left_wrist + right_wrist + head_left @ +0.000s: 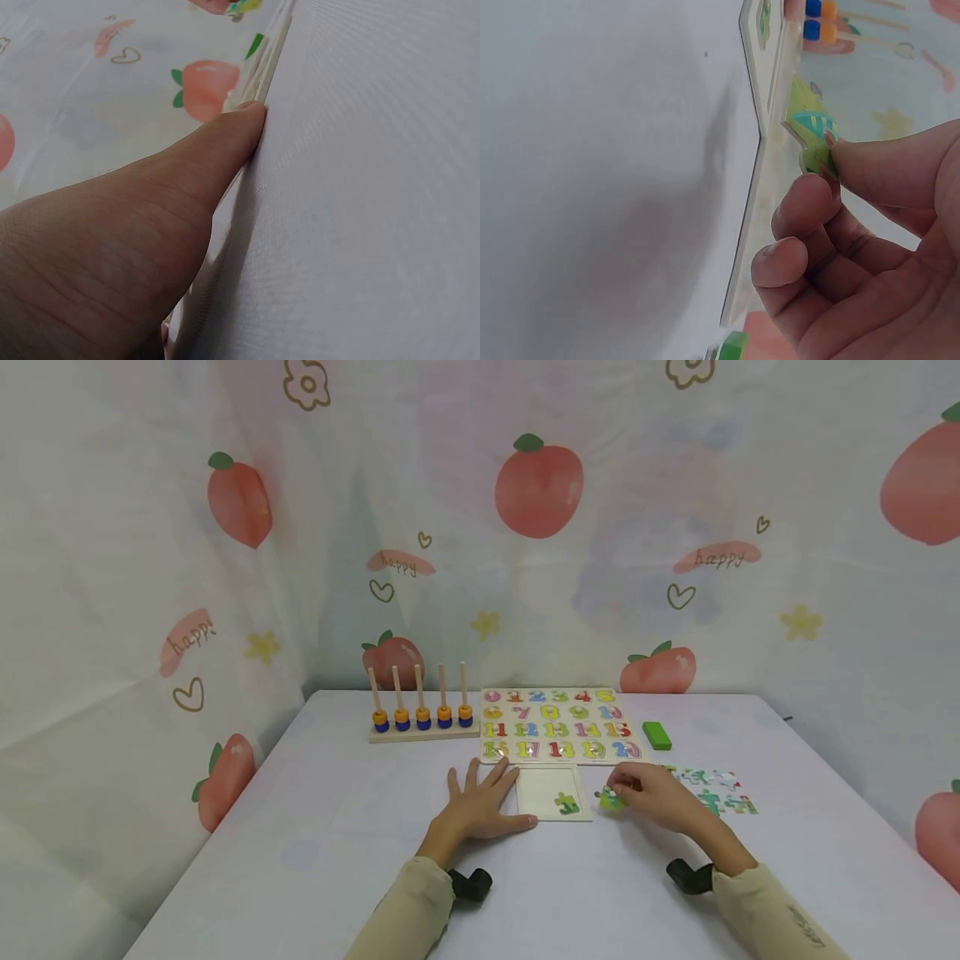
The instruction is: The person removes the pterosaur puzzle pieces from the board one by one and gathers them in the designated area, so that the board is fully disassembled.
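A green jigsaw piece (808, 124) is pinched between the thumb and fingers of my right hand (652, 792), held just right of a white puzzle tray (586, 793). Inside that tray, another green jigsaw piece (566, 803) lies in the lower right corner. My left hand (480, 806) is spread, with its fingers at the tray's left side; in the left wrist view the thumb (225, 139) touches the tray's edge. More loose jigsaw pieces (708, 800) lie on the table to the right, partly hidden behind my right hand.
Behind the tray lies a number board (555, 720) with colourful numerals. To its left stands a wooden peg stand (423, 737) with blue and orange beads. A green block (657, 735) lies right of the board. Patterned cloth (450, 485) hangs behind the white table (300, 827).
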The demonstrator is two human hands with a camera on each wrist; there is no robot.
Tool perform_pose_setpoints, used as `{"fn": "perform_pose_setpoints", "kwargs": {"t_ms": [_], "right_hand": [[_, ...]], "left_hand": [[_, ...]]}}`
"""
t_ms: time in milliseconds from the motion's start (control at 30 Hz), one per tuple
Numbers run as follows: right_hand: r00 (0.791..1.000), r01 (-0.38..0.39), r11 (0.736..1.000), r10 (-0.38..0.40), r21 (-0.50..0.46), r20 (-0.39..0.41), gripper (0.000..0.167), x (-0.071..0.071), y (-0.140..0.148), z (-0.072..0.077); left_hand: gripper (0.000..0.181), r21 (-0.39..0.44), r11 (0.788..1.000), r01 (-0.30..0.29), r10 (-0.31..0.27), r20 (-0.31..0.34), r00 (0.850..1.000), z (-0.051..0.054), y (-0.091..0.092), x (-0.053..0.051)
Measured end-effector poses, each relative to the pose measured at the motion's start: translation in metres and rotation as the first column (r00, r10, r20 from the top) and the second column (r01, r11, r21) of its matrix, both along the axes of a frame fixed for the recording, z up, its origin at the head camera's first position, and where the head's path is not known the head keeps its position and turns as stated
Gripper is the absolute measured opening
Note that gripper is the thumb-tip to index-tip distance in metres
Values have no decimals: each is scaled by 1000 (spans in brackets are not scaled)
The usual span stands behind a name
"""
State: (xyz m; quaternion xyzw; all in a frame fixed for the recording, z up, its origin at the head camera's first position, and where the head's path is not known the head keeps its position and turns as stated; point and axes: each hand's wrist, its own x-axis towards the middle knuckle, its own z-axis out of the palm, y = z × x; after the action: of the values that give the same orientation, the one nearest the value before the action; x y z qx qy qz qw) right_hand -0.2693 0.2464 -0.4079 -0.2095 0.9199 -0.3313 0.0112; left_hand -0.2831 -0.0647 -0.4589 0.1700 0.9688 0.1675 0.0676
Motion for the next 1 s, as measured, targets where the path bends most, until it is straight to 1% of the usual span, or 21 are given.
{"fn": "perform_pose_setpoints", "kwargs": {"t_ms": [200, 400, 467, 633, 800, 1000], "right_hand": [[999, 42, 999, -42, 16, -21, 8, 4, 15, 0], [996, 83, 996, -83, 25, 10, 10, 8, 33, -2], [996, 88, 996, -88, 26, -2, 10, 10, 40, -3], [995, 83, 996, -80, 43, -67, 10, 12, 57, -7], [992, 110, 992, -106, 61, -61, 12, 13, 70, -8], [988, 147, 984, -141, 100, -69, 14, 16, 87, -3]], "left_hand": [[96, 3, 1000, -3, 2, 8, 1000, -1, 0, 0], [96, 10, 1000, -6, 6, 5, 1000, -1, -1, 2], [95, 13, 1000, -6, 6, 7, 1000, -1, -1, 2], [95, 19, 1000, -8, 8, 11, 1000, 0, -1, 1], [96, 16, 1000, -9, 9, 10, 1000, 1, -1, 2], [95, 16, 1000, -2, 2, 7, 1000, 1, 0, 2]]}}
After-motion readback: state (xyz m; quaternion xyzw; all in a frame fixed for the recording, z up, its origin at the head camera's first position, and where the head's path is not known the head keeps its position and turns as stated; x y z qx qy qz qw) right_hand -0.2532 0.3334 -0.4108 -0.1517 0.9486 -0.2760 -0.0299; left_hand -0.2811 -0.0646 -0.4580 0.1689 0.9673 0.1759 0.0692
